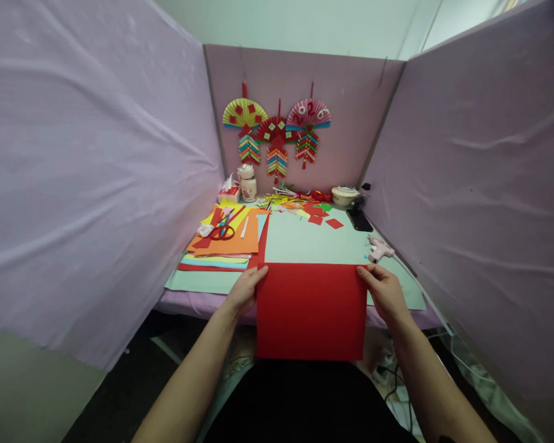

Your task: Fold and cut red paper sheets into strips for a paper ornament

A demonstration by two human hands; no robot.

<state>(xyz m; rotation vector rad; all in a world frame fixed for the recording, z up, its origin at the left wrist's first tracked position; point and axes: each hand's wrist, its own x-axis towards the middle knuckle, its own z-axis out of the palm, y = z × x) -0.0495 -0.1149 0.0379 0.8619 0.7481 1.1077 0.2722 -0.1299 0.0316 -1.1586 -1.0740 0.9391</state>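
A plain red sheet of paper point(311, 312) is stretched between my two hands, hanging over the table's front edge and above my lap. My left hand point(248, 288) pinches its upper left corner, with the thumb on top. At the upper right corner, my right hand point(384, 289) grips it the same way. The sheet's far edge lies level with the front part of the pale green mat point(305, 243). Left of the sheet rests a stack of coloured paper, topped by an orange sheet point(231, 246) with red-handled scissors point(222, 232) on it.
A pink glue gun point(379, 248) and black phone point(360, 220) lie at the right. Paper strips point(286, 202) and red squares point(335, 223) are scattered at the back, near a lidded bowl point(345, 195), a jar point(247, 183) and a tissue box point(229, 192). Fan decorations point(277, 132) hang behind.
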